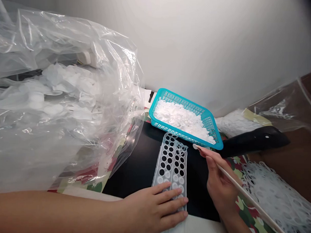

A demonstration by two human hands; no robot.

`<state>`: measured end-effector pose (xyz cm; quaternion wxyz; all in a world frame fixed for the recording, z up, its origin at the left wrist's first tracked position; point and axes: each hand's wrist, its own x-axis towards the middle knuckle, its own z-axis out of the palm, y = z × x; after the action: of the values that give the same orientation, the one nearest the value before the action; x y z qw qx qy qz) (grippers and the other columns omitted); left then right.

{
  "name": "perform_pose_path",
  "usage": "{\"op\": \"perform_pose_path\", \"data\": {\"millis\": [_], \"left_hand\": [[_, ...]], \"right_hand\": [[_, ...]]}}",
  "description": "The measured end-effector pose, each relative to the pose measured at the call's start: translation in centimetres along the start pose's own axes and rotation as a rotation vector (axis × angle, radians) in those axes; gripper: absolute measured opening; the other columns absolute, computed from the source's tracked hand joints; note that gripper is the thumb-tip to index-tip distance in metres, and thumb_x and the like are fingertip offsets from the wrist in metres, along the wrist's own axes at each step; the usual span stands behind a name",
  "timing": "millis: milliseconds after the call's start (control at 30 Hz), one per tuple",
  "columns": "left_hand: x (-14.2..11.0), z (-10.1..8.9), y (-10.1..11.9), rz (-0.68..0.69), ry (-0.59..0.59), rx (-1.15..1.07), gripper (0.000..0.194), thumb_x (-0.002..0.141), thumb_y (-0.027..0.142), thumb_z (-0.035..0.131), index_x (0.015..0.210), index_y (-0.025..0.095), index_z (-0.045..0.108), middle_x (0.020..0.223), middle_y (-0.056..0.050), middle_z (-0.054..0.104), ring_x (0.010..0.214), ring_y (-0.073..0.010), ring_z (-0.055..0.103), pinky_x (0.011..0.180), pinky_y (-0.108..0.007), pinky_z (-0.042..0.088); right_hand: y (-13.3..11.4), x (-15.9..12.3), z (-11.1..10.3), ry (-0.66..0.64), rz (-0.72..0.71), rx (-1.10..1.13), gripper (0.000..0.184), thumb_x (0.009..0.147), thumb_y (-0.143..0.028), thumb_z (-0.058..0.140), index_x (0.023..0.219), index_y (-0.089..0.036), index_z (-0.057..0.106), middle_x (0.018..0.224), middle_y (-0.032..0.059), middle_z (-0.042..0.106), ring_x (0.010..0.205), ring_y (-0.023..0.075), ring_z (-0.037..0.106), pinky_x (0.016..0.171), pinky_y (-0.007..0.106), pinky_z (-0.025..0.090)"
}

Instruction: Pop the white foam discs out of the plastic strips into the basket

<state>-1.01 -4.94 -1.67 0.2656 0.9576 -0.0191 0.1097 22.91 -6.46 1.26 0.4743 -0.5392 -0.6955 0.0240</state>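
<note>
Fingers spread flat, my left hand [158, 206] lies across the near part of a translucent plastic strip [173, 160] with rows of round holes. White discs sit in the holes nearest my fingers; the far holes show black. My right hand [220, 182] is closed around a long white stick [246, 193] that slants down to the bottom edge. At the stick's upper end, beyond my fingertips, is a small white disc [195, 146], just in front of the turquoise basket [187, 137]. A heap of white discs [181, 117] fills much of that basket.
Under the strip lies a black board [131, 165]. A large clear plastic bag [68, 109] of whitish pieces takes up the left. To the right are a black handle-like object [258, 140] and a pile of perforated plastic strips [280, 193]. A pale wall [193, 43] stands behind.
</note>
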Motion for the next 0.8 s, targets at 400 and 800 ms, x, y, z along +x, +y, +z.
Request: {"op": "perform_pose_path", "data": {"millis": [400, 800], "left_hand": [[0.4, -0.9, 0.2, -0.005, 0.001, -0.021, 0.068, 0.083, 0.027, 0.044, 0.146, 0.004, 0.029, 0.151, -0.017, 0.032, 0.142, -0.0266, 0.025, 0.121, -0.040, 0.005], [0.4, -0.9, 0.3, -0.010, 0.011, -0.003, 0.072, 0.077, 0.028, 0.048, 0.143, 0.003, 0.034, 0.141, -0.015, 0.046, 0.134, -0.0283, 0.039, 0.119, -0.042, 0.015]], "right_hand": [[0.9, -1.9, 0.1, -0.657, -0.307, -0.036, 0.034, 0.095, -0.023, 0.052, 0.126, -0.035, 0.061, 0.119, 0.0020, 0.067, 0.096, 0.0176, 0.068, 0.078, 0.025, 0.062], [-0.8, -0.8, -0.9, -0.810, -0.246, -0.008, 0.037, 0.094, -0.022, 0.056, 0.128, -0.037, 0.058, 0.125, 0.0009, 0.064, 0.104, 0.0170, 0.066, 0.084, 0.024, 0.060]]}}
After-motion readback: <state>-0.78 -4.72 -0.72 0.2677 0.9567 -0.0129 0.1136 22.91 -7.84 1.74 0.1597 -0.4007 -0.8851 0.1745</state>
